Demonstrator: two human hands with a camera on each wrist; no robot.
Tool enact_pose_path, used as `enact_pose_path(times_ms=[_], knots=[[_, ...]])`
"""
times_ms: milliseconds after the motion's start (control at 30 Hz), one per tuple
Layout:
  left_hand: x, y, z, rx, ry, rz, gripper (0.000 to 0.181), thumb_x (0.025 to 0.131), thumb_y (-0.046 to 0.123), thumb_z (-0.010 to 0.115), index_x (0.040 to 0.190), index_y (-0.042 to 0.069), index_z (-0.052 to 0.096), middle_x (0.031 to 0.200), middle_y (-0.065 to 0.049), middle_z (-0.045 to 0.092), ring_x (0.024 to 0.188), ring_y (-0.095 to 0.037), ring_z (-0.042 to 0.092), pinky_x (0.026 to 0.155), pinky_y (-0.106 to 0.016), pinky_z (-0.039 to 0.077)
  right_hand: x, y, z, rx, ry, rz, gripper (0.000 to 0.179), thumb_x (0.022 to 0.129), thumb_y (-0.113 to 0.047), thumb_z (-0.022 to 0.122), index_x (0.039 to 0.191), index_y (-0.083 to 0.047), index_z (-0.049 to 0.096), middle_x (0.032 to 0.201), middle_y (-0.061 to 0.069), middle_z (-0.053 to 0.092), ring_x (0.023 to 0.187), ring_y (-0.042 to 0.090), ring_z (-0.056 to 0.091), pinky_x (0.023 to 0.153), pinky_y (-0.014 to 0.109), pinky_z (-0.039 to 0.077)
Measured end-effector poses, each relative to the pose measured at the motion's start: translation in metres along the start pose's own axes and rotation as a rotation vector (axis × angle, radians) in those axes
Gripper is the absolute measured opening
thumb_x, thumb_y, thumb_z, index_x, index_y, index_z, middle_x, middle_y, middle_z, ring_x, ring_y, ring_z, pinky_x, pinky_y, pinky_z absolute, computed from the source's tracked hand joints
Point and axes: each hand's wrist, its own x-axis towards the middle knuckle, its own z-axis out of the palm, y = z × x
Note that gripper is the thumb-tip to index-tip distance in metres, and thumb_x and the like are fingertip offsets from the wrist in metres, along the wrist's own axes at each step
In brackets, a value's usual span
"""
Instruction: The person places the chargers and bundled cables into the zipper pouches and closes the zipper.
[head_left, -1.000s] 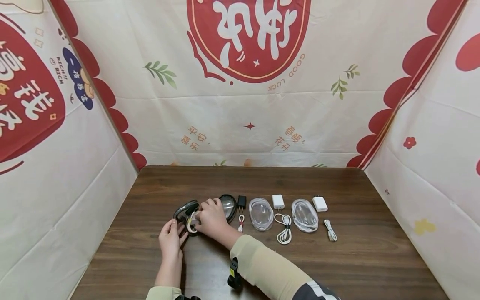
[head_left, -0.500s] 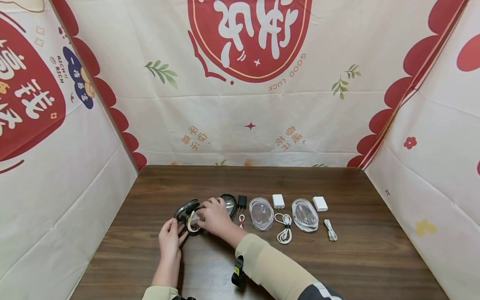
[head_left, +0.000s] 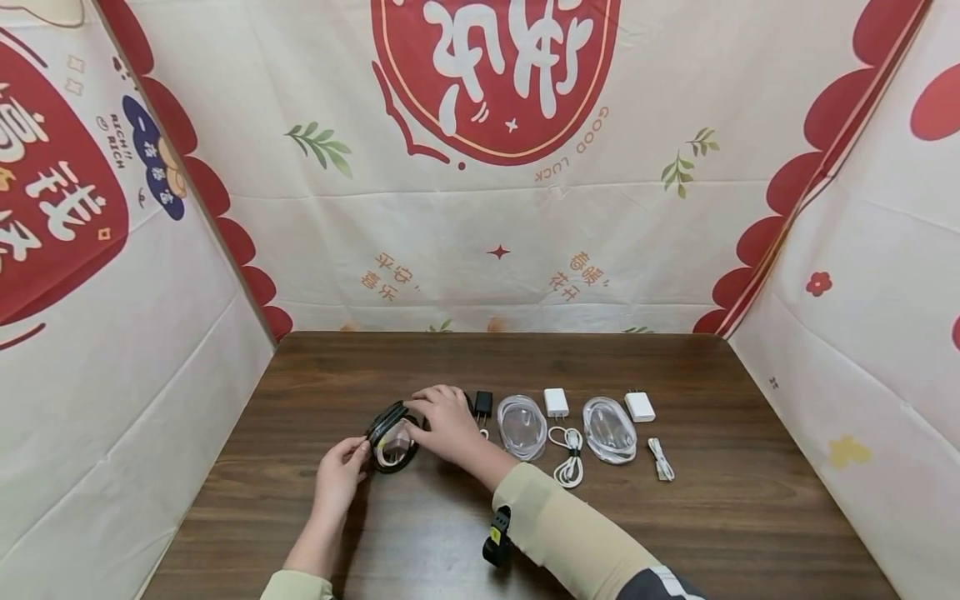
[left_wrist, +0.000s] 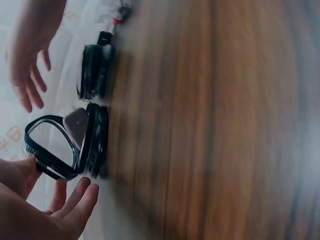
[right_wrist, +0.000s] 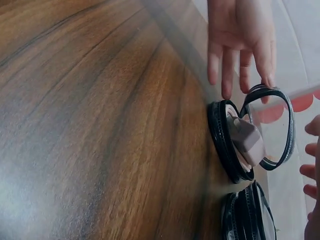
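My left hand (head_left: 341, 471) pinches the rim of the raised lid (right_wrist: 291, 127) of a small round zip case (head_left: 396, 462) with black edging and clear faces. The case stands on the table at left of the row, its lid tilted up. Inside it lie a pale charger plug (right_wrist: 247, 141) and a coiled white cable (right_wrist: 231, 109), partly hidden. My right hand (head_left: 452, 427) hovers just right of the case with extended fingers, holding nothing. A second black-edged case (left_wrist: 95, 70) stands beside the first; in the head view my right hand mostly covers it.
Right of the hands on the table (head_left: 637, 533) lie a black charger plug (head_left: 483, 405), two clear cases (head_left: 522, 427), two white charger plugs (head_left: 556, 403), and two bundled white cables (head_left: 568, 468). Printed cloth walls (head_left: 495, 292) stand at the back and sides.
My right hand has let go of the charger plug inside the case and drawn back to the right. My left hand has tipped the lid rightward over the case.
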Motion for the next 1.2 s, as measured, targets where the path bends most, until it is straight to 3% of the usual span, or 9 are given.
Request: enact_pose_path(times_ms=[133,200,333,467,633,800,900,1067,1200], knots=[[0.0,0.001,-0.004,0.272,-0.017,0.151,0.018,0.096,0.009,0.062,0.107,-0.001,0.072,0.105,-0.018,0.06,0.092,-0.03,0.062,0.073,-0.038,0.052,0.0,-0.001,0.001,-0.018,-0.039,-0.089,0.046,0.093,-0.042,0.06,0.136,-0.023,0.059,0.141,-0.001,0.05,0.131,0.019,0.041,0.11,0.049,0.027],[0.0,0.001,-0.005,0.359,-0.016,0.198,0.017,0.094,0.011,0.065,0.106,0.003,0.074,0.102,-0.014,0.061,0.093,-0.028,0.062,0.076,-0.039,0.05,0.0,-0.002,0.003,-0.038,-0.067,-0.143,0.051,0.092,-0.044,0.06,0.138,-0.023,0.056,0.145,-0.001,0.047,0.134,0.021,0.038,0.111,0.051,0.025],[-0.001,0.0,-0.007,0.439,-0.015,0.24,0.018,0.093,0.013,0.067,0.108,0.007,0.075,0.099,-0.008,0.061,0.093,-0.026,0.062,0.077,-0.041,0.049,0.002,-0.006,0.007,-0.097,-0.16,-0.225,0.061,0.092,-0.052,0.058,0.146,-0.024,0.046,0.153,-0.002,0.037,0.142,0.022,0.028,0.113,0.056,0.018],[-0.003,-0.002,-0.007,0.492,-0.013,0.262,0.019,0.093,0.015,0.067,0.11,0.01,0.075,0.098,-0.005,0.06,0.092,-0.023,0.062,0.074,-0.04,0.05,0.002,-0.01,0.012,-0.151,-0.274,-0.233,0.074,0.093,-0.062,0.05,0.154,-0.027,0.029,0.158,-0.004,0.027,0.146,0.021,0.017,0.114,0.058,0.01],[-0.003,-0.006,-0.009,0.495,-0.022,0.31,0.027,0.087,0.01,0.073,0.115,0.009,0.071,0.099,-0.006,0.06,0.089,-0.024,0.066,0.072,-0.04,0.053,0.001,-0.01,0.016,-0.214,-0.354,-0.225,0.075,0.092,-0.069,0.042,0.154,-0.029,0.03,0.159,-0.005,0.024,0.147,0.022,0.015,0.115,0.058,0.007],[0.005,-0.009,-0.013,0.405,-0.083,0.235,0.053,0.084,-0.005,0.07,0.134,0.004,0.054,0.106,-0.017,0.061,0.087,-0.03,0.068,0.068,-0.037,0.055,-0.003,-0.006,0.018,-0.244,-0.377,-0.245,0.075,0.092,-0.072,0.036,0.153,-0.029,0.032,0.159,-0.004,0.022,0.146,0.022,0.017,0.115,0.058,0.006],[0.014,-0.009,-0.014,0.398,-0.1,0.195,0.05,0.084,-0.008,0.063,0.133,-0.001,0.054,0.109,-0.021,0.06,0.087,-0.032,0.067,0.064,-0.034,0.054,-0.004,-0.002,0.022,-0.256,-0.373,-0.26,0.076,0.092,-0.073,0.034,0.154,-0.029,0.03,0.16,-0.004,0.021,0.146,0.021,0.017,0.115,0.058,0.006],[0.03,-0.009,-0.013,0.408,-0.145,0.203,0.036,0.084,-0.006,0.062,0.119,-0.006,0.063,0.109,-0.022,0.06,0.081,-0.026,0.065,0.062,-0.032,0.053,-0.005,0.003,0.025,-0.284,-0.372,-0.282,0.078,0.091,-0.074,0.033,0.155,-0.03,0.024,0.161,-0.005,0.017,0.146,0.021,0.016,0.115,0.058,0.006],[0.039,-0.012,-0.01,0.381,-0.177,0.175,0.036,0.083,-0.009,0.06,0.119,-0.008,0.063,0.111,-0.024,0.063,0.071,-0.021,0.062,0.059,-0.03,0.052,-0.006,0.004,0.025,-0.299,-0.393,-0.292,0.078,0.091,-0.074,0.034,0.155,-0.032,0.023,0.162,-0.006,0.014,0.147,0.02,0.014,0.115,0.057,0.005]])
